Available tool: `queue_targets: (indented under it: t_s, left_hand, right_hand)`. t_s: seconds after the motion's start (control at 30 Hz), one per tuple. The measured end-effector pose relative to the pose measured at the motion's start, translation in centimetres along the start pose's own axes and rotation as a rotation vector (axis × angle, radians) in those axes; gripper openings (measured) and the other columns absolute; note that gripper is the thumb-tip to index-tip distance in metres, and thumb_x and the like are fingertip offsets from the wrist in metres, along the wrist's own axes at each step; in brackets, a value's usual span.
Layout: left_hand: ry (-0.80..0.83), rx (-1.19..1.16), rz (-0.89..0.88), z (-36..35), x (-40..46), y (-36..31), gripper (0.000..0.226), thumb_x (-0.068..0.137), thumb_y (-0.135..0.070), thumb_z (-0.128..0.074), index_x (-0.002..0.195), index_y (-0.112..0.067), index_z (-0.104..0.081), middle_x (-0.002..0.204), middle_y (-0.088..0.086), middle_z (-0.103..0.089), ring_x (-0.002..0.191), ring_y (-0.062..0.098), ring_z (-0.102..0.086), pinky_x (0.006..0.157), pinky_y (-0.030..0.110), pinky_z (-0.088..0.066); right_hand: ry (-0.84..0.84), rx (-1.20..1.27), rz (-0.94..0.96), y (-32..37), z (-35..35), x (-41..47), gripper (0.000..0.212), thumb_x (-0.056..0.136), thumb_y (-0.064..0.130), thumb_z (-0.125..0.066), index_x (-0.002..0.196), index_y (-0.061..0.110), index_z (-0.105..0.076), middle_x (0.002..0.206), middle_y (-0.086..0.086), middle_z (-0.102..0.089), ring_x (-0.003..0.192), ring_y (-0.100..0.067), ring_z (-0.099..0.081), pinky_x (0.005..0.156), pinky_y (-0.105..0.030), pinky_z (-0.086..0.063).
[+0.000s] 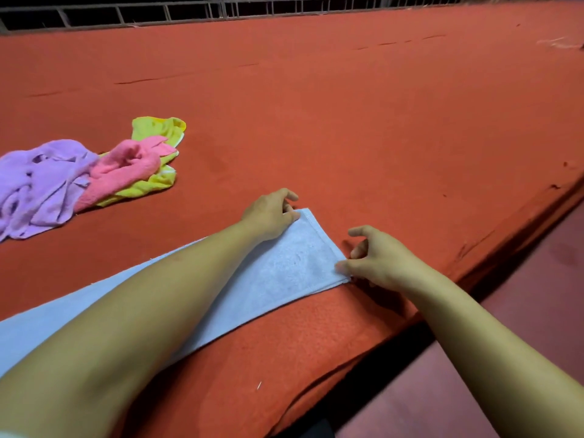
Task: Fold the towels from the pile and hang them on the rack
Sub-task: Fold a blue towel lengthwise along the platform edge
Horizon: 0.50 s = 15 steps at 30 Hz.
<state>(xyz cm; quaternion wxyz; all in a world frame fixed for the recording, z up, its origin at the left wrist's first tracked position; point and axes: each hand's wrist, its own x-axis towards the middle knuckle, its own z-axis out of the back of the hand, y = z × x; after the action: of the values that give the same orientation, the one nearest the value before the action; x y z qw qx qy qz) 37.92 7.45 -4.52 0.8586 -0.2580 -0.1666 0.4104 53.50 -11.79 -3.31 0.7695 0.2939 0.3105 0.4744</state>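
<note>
a: what is laid out, largest first?

b: a wide red-covered worktop (347, 121) is seen, with a railing (158, 12) along its far edge. a light blue towel (284, 273) is spread flat along the near edge. a pile of unfolded towels (79, 175), purple, pink and yellow, is left well apart, to the left.

a: and the hands?

b: the far corner of the blue towel is pinched by the left hand (268, 216); the near corner is pinched by the right hand (379, 260), its other fingers (363, 231) curled loosely above.

a: how is it likely to handle?

b: it is judged light, soft and limp. the corners are best held, so the short edge can be carried over evenly without sagging.
</note>
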Motion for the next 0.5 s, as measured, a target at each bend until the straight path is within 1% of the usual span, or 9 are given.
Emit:
queue_targets:
  t_s: [0.07, 0.1, 0.17, 0.2, 0.27, 0.33, 0.37, 0.43, 0.5]
  left_hand:
    - [-0.002, -0.001, 0.004, 0.4, -0.3, -0.1, 0.034, 0.091, -0.035, -0.065, 0.123, -0.03, -0.055, 0.089, -0.018, -0.064, 0.092, 0.008, -0.06, 0.082, 0.031, -0.047]
    - [-0.004, 0.017, 0.006, 0.8, -0.6, -0.1, 0.035, 0.091, -0.039, -0.064, 0.123, -0.032, -0.054, 0.091, -0.019, -0.064, 0.092, 0.007, -0.059, 0.081, 0.031, -0.047]
    - [-0.013, 0.089, 0.015, 1.7, -1.3, 0.3, 0.037, 0.092, -0.046, -0.061, 0.125, -0.033, -0.052, 0.095, -0.021, -0.064, 0.094, 0.007, -0.057, 0.077, 0.032, -0.044]
    - [-0.023, 0.128, 0.024, 2.3, -1.8, 0.7, 0.037, 0.092, -0.048, -0.06, 0.125, -0.033, -0.051, 0.096, -0.021, -0.064, 0.094, 0.007, -0.055, 0.075, 0.031, -0.041]
    - [-0.037, 0.178, 0.057, 3.5, -3.1, 2.0, 0.039, 0.091, -0.05, -0.06, 0.125, -0.034, -0.05, 0.097, -0.021, -0.064, 0.093, 0.008, -0.054, 0.074, 0.031, -0.039]
    - [-0.027, 0.179, 0.095, 4.6, -4.7, 3.6, 0.041, 0.089, -0.051, -0.062, 0.125, -0.034, -0.05, 0.097, -0.02, -0.064, 0.094, 0.01, -0.056, 0.076, 0.033, -0.043]
    - [-0.015, 0.179, 0.103, 5.1, -5.6, 4.3, 0.042, 0.088, -0.05, -0.064, 0.124, -0.034, -0.05, 0.098, -0.019, -0.063, 0.095, 0.011, -0.057, 0.079, 0.034, -0.046]
    - [-0.005, 0.18, 0.109, 5.7, -6.9, 5.6, 0.043, 0.087, -0.047, -0.066, 0.124, -0.032, -0.052, 0.097, -0.017, -0.06, 0.096, 0.014, -0.057, 0.082, 0.035, -0.048]
    - [-0.017, 0.138, 0.102, 6.1, -7.5, 6.5, 0.041, 0.087, -0.04, -0.069, 0.123, -0.029, -0.055, 0.094, -0.014, -0.059, 0.095, 0.015, -0.059, 0.08, 0.031, -0.046]
  right_hand:
    - [-0.112, -0.091, 0.055, 0.4, -0.2, 0.7, 0.06, 0.079, 0.028, -0.079, 0.132, 0.023, -0.051, 0.088, 0.007, -0.062, 0.074, -0.01, -0.058, 0.071, -0.026, -0.041]
    - [-0.187, -0.125, 0.111, 0.9, -0.4, 1.3, 0.054, 0.082, 0.028, -0.075, 0.131, 0.024, -0.052, 0.091, 0.009, -0.063, 0.077, -0.01, -0.058, 0.073, -0.025, -0.04]
    - [-0.286, -0.124, 0.237, 2.1, -1.0, 3.1, 0.044, 0.087, 0.022, -0.067, 0.13, 0.024, -0.055, 0.099, 0.011, -0.065, 0.078, -0.01, -0.056, 0.079, -0.026, -0.042]
    - [-0.296, -0.112, 0.293, 2.7, -1.3, 4.3, 0.042, 0.089, 0.019, -0.064, 0.13, 0.023, -0.056, 0.104, 0.01, -0.066, 0.078, -0.009, -0.055, 0.082, -0.026, -0.043]
    - [-0.241, -0.158, 0.388, 3.3, -2.1, 7.0, 0.044, 0.091, 0.015, -0.061, 0.133, 0.025, -0.054, 0.117, 0.007, -0.067, 0.086, -0.013, -0.056, 0.087, -0.027, -0.042]
    - [-0.136, -0.281, 0.444, 3.6, -2.8, 9.5, 0.047, 0.093, 0.015, -0.058, 0.138, 0.027, -0.049, 0.126, 0.007, -0.065, 0.104, -0.022, -0.054, 0.096, -0.03, -0.039]
    - [-0.087, -0.354, 0.454, 3.8, -3.0, 10.3, 0.047, 0.094, 0.016, -0.057, 0.139, 0.028, -0.048, 0.127, 0.008, -0.064, 0.11, -0.025, -0.052, 0.1, -0.033, -0.038]
    - [-0.046, -0.462, 0.472, 4.1, -3.3, 11.4, 0.044, 0.095, 0.017, -0.056, 0.137, 0.029, -0.049, 0.124, 0.008, -0.065, 0.113, -0.027, -0.052, 0.104, -0.036, -0.035]
    - [-0.059, -0.503, 0.497, 4.6, -3.2, 11.7, 0.042, 0.094, 0.014, -0.057, 0.134, 0.025, -0.053, 0.119, 0.004, -0.066, 0.108, -0.025, -0.056, 0.106, -0.033, -0.031]
